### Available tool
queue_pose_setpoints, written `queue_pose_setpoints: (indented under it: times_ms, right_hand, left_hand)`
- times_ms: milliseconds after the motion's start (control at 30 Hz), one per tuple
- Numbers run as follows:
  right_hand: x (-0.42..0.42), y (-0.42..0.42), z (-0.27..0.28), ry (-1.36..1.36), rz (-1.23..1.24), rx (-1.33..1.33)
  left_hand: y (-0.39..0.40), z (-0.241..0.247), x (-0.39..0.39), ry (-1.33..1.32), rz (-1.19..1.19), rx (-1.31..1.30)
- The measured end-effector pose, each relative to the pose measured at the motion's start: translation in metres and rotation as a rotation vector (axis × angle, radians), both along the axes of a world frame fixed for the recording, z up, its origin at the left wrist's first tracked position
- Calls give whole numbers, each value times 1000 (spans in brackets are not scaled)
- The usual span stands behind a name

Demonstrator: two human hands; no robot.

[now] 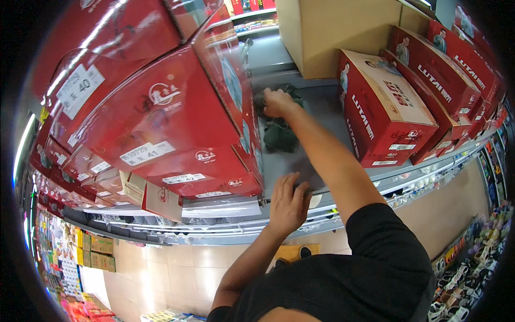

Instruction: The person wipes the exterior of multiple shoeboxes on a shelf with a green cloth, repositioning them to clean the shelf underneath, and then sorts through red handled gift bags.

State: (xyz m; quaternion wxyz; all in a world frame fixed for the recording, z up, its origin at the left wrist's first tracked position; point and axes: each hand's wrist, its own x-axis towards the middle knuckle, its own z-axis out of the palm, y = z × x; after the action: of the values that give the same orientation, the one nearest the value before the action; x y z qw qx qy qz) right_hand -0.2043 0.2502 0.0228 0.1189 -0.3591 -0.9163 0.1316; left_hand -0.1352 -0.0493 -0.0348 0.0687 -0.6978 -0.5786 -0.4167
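A dark green cloth (281, 139) lies bunched on the grey metal shelf (314, 161), its outline blurred. My right hand (279, 104) is stretched over the shelf and grips the far part of this cloth with curled fingers. Nearer to me, at the shelf's front edge, my left hand (289, 205) holds nothing, and its fingers are bent and slightly apart. Stacked red shoe boxes (177, 104) stand close to the left of both hands. To the right of my right forearm is a red and cream carton (386, 104) bearing printed writing.
A large brown cardboard box (330, 36) stands farther back on the shelf top. More red cartons (442, 80) line the right side. A partly opened box (161, 199) juts past the left edge. Below, my feet are on a yellow platform (310, 249); shoes (458, 290) are displayed at lower right.
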Motion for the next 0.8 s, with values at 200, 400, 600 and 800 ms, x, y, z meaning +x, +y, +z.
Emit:
queue_pose_setpoints:
  times_ms: [200, 400, 600, 800]
  right_hand:
    - [50, 12, 51, -103, 16, -399]
    - [24, -14, 19, -350, -170, -195]
    - [-19, 7, 10, -281, 57, 113]
    - [-34, 46, -5, -175, 212, 110]
  left_hand:
    - [-52, 12, -27, -61, -17, 247]
    - [-57, -5, -47, 81, 230, 265]
    - [-57, -39, -75, 53, 335, 226]
    - [-53, -34, -70, 94, 351, 256]
